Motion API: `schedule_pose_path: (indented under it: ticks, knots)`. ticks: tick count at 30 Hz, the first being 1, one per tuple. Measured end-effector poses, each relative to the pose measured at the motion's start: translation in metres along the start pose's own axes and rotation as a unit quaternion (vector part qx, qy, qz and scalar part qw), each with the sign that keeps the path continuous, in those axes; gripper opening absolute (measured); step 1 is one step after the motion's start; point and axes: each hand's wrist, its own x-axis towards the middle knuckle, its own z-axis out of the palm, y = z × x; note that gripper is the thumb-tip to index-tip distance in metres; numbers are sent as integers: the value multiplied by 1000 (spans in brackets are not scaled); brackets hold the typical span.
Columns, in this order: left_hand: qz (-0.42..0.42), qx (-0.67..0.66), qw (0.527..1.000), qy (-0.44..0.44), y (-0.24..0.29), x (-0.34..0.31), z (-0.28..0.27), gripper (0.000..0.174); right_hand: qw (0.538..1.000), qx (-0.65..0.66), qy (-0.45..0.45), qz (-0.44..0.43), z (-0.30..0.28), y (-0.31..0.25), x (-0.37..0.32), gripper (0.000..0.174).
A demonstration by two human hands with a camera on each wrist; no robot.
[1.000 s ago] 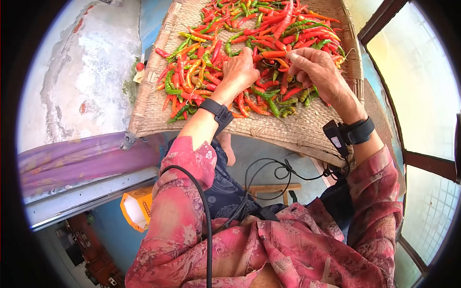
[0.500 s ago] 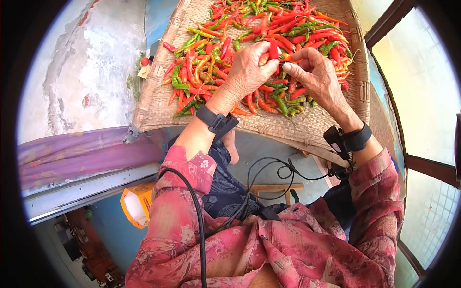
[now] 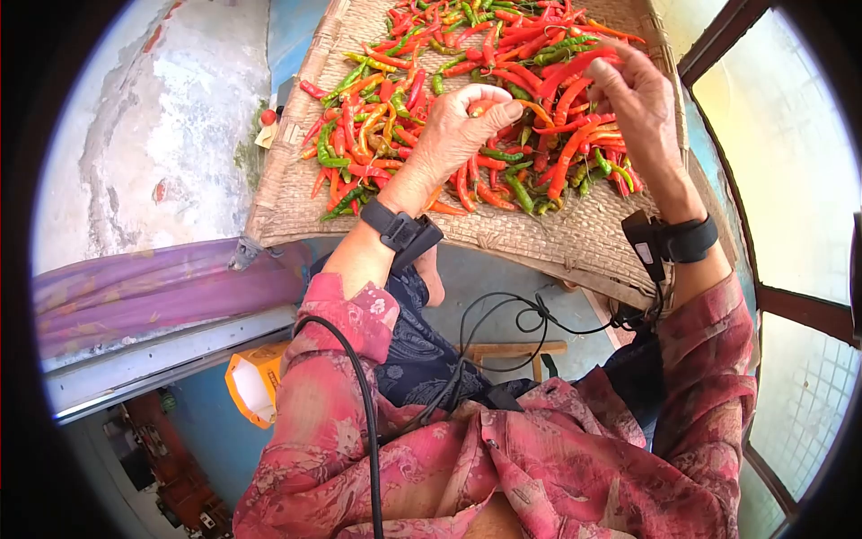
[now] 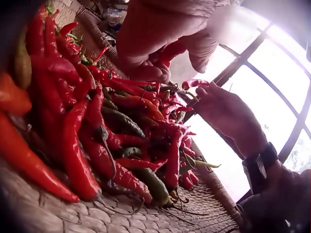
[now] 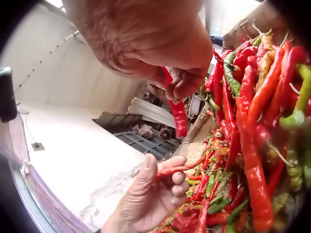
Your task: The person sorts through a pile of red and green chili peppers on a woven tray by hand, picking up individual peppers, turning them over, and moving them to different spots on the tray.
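Note:
Red, orange and green chili peppers (image 3: 368,135) lie heaped on a woven tray (image 3: 287,193). Above the middle of the heap, the left hand (image 3: 453,135) holds a thin red-orange pepper (image 5: 177,169) in curled fingers, as the right wrist view shows. The right hand (image 3: 648,112) is raised over the tray's right side and pinches a red pepper (image 5: 179,119), which hangs from its fingers in the right wrist view. The hands are apart. In the left wrist view a red pepper (image 4: 172,51) shows between the left hand's fingers and thumb.
Black cable (image 3: 368,431) runs over the left sleeve and loops below the tray. An orange box (image 3: 256,386) stands at lower left, beside a purple cloth (image 3: 171,287). A wooden stool (image 3: 516,351) is under the tray's near side. Framed windows (image 3: 804,180) line the right.
The hands came together over the heap, then parted. The right hand has moved right and up with a red pepper; the left stays near the middle, holding a pepper.

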Motion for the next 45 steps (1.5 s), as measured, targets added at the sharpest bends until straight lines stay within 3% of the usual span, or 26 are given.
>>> schedule_pose_path:
  ticks: [2, 3, 5, 6, 7, 9, 11, 13, 15, 21, 24, 25, 26, 27, 28, 29, 31, 33, 36, 37, 38, 39, 40, 41, 43, 45]
  knots:
    - [-87, -214, 973, -14, -1, 3, -1, 33, 998, 6, 52, 21, -1, -1, 1, 46]
    - [-87, -215, 973, -15, 0, 3, 0, 33, 998, -8, 50, 32, -1, -8, -2, 55]
    - [-68, -358, 930, -36, 2, 1, 1, 31, 989, -142, 24, -44, -3, 11, 0, 40]
    - [-58, -362, 929, -51, 4, 2, 2, 27, 996, -64, -37, -45, 5, 11, -6, 34]
    - [-59, -362, 929, -53, 6, 2, 4, 27, 980, -110, -71, -147, 14, 12, -7, 27]
    - [-46, -329, 942, -50, 10, 0, 11, 26, 982, -69, -175, -23, 22, -3, -24, 22]
    - [-21, -275, 959, -56, 7, 0, 14, 28, 958, -142, -249, -6, 23, 0, -25, 21]
    - [-25, -221, 972, -82, 11, -4, 12, 27, 955, -176, -236, -22, 24, 2, -27, 22]
    - [-24, -217, 972, -84, 13, -7, 8, 30, 981, -11, -186, 55, 23, -2, -27, 23]
    - [-29, -199, 977, -73, 19, -13, 11, 33, 969, 18, -229, 94, 12, -1, -13, 19]
    - [-46, -198, 979, -30, 13, -11, 9, 31, 995, 63, -73, 37, 2, 0, 1, 21]
    - [-45, -197, 979, -31, 5, -8, 9, 31, 997, 73, -35, 9, 0, 0, 4, 32]
    - [9, -20, 1000, -13, -6, -5, 10, 29, 998, 38, -37, 30, -4, -1, 3, 42]
    - [65, 157, 985, 8, -12, -4, 10, 27, 998, 2, -38, 50, -7, -10, 2, 55]
    - [134, 287, 948, -24, -17, -4, 6, 20, 999, -15, -29, 21, -6, -6, 2, 49]
    - [136, 288, 948, -23, -23, -7, 6, 20, 999, -32, -20, -7, -4, 0, 1, 44]
    - [195, 430, 878, -72, -28, -15, 11, 20, 996, -37, -85, 1, -5, 5, -2, 46]
    - [195, 433, 877, -70, -27, -14, 13, 17, 985, -80, -151, 29, -3, 3, -6, 35]
    - [185, 378, 906, -48, -17, -6, 10, 13, 961, -168, -215, -32, 1, 7, -14, 20]
    - [188, 379, 905, -44, -10, -3, 8, 13, 940, -192, -282, 12, 0, 0, -14, 21]
    - [58, 194, 978, -40, -3, 0, 4, 16, 942, -171, -287, 19, 2, 0, -18, 23]
    - [-74, -4, 997, -35, 8, 1, 1, 21, 944, -150, -292, 27, 7, 4, -23, 24]
    - [-95, -176, 978, -52, 12, -1, -2, 22, 950, -149, -275, -14, 12, 10, -28, 29]
    - [-93, -177, 979, -49, 12, -2, -2, 22, 954, -122, -273, -28, 16, 13, -32, 32]
    - [-127, -352, 922, -95, 9, -5, 0, 23, 944, -80, -317, 37, 25, 2, -35, 34]
    - [-120, -373, 914, -102, 10, -9, 4, 21, 938, -112, -323, 53, 30, -6, -38, 33]
